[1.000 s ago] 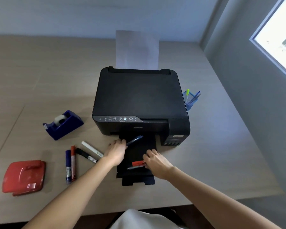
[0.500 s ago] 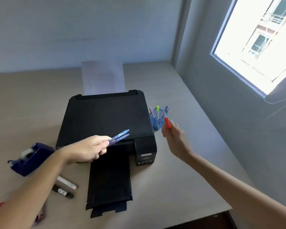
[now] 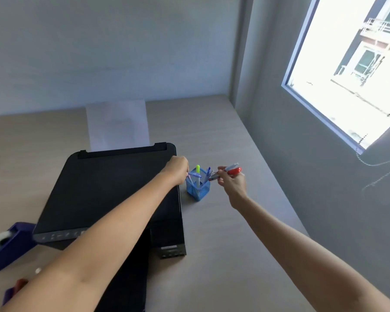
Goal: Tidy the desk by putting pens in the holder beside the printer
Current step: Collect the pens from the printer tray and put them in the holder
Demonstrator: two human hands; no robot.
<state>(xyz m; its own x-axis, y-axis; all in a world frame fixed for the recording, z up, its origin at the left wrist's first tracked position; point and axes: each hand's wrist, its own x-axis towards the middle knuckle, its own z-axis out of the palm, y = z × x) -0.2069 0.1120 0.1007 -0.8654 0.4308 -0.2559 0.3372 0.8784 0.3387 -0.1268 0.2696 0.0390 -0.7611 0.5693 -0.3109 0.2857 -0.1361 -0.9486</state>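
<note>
A blue mesh pen holder (image 3: 198, 188) stands on the desk just right of the black printer (image 3: 113, 190). It holds a yellow-green highlighter (image 3: 198, 170) and some blue pens. My left hand (image 3: 177, 168) reaches over the printer's right edge, shut on blue pens (image 3: 194, 175) whose tips lie over the holder's left rim. My right hand (image 3: 231, 181) hovers just right of the holder, shut on a red-capped pen (image 3: 231, 170) that points toward the holder's rim.
A blue tape dispenser (image 3: 6, 245) sits at the lower left. Bits of markers (image 3: 18, 287) show at the bottom left, mostly hidden by my left arm. White paper (image 3: 118, 124) stands in the printer's rear feed. The grey wall and a window close the desk's right side.
Both hands lifted pens from the printer's output tray and carried them up and right to the holder. My head turned right, so the markers and the red object left the middle of view.
</note>
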